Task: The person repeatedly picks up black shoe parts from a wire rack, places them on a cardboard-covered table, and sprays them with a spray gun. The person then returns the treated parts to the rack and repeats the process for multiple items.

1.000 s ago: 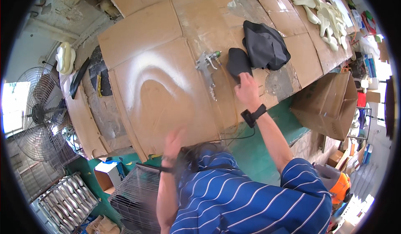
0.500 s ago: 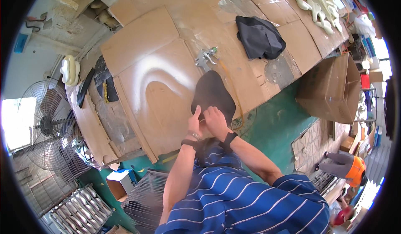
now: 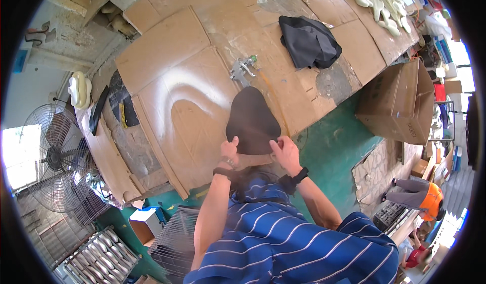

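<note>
A black saddle-shaped piece (image 3: 253,119), narrow at the far end and broad at the near end, is in front of me at the cardboard's near edge. My left hand (image 3: 229,151) grips its near left corner, thumb up and fingers curled. At the near right corner, my right hand (image 3: 287,155) pinches the edge between thumb and fingers. Just beyond the narrow end, a silver spray gun (image 3: 242,70) with a green fitting lies on the cardboard, its yellowish hose running toward me. A white sprayed arc (image 3: 174,81) marks the cardboard to the left.
Black sheet material (image 3: 310,43) lies farther right, with pale saddle-shaped pads (image 3: 379,0) beyond. A large carton (image 3: 392,101) stands right of the cardboard-covered table (image 3: 162,35). A fan (image 3: 53,157) is at left, near a rack of pale pads (image 3: 101,256). People (image 3: 422,198) are at far right.
My hands have moved apart from close together near the middle of the black piece's near edge to its two corners. The near edge is now spread wider.
</note>
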